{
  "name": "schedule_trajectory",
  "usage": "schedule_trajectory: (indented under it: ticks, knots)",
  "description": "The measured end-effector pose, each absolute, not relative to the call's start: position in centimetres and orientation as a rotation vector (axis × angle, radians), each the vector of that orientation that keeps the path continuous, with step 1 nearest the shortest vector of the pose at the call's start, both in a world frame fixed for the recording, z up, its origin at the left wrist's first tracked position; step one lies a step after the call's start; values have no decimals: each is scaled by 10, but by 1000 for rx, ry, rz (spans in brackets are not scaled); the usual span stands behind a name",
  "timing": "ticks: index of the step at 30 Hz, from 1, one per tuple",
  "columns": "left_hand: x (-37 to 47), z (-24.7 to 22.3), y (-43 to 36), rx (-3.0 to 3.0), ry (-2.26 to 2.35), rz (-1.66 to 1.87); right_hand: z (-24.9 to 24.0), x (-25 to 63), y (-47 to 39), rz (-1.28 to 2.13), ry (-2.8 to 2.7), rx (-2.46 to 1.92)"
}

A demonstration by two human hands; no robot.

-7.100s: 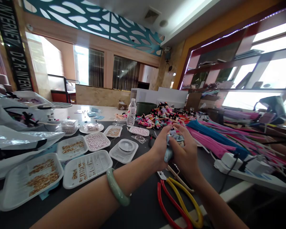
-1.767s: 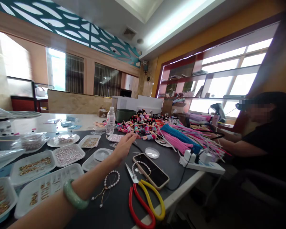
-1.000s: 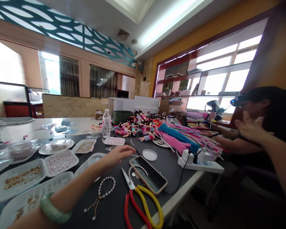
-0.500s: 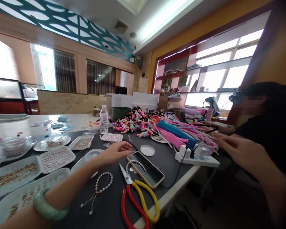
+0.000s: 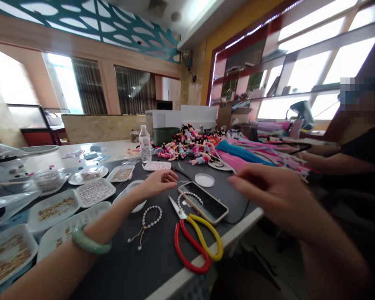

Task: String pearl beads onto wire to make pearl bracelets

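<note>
My left hand (image 5: pixel 158 183), with a green bangle (image 5: pixel 92 242) on its wrist, hovers over the table left of the phone (image 5: pixel 208 204). Its fingers are curled together; whatever is in them is too small to make out. Raised right of the phone, my right hand (image 5: pixel 268 185) is slightly blurred, thumb and fingers pinched on something I cannot make out. One bead bracelet (image 5: pixel 152 216) with loose cord tails lies below my left hand. Another string of beads (image 5: pixel 192 194) rests partly on the phone. Scissors (image 5: pixel 187 218) with red and yellow handles lie nearest me.
White trays (image 5: pixel 109 187) of beads and gold-coloured parts fill the left side. A round white lid (image 5: pixel 204 180) lies behind the phone. Farther back are a water bottle (image 5: pixel 145 146), a pile of small dolls (image 5: pixel 184 146) and pink and blue strands (image 5: pixel 242 153). Another person (image 5: pixel 362 148) sits at right.
My right hand has moved left, closer to my left hand and the phone. My left hand stays near the phone. The whole view has shifted, with the table objects appearing farther right.
</note>
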State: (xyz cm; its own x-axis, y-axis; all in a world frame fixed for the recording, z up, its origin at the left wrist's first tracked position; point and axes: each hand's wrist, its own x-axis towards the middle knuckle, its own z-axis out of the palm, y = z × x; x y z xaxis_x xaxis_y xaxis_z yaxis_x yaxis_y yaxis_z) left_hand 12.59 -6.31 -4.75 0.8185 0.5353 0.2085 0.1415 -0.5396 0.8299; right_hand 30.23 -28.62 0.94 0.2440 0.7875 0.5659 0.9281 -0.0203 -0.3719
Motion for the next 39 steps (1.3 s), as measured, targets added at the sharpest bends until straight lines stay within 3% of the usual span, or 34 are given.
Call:
schedule_trajectory:
  ticks: [5,11,26,35,39]
  knots:
    - [128,-37,-74,2331,398,319,-23,276,-221,111,-1878,-2033]
    - [125,-30,-76,2424,443,242,-65,295,-198,51,-1840,-2275]
    - [143,-71,-94,2732,388,203,-68,324,-199,36,-1773,-2397]
    - [160,-62,-112,2790,516,494,-64,317,-202,35,-1840,-2301]
    - [184,-61,-124,2798,605,395,-61,304,-204,9,-1811,-2333]
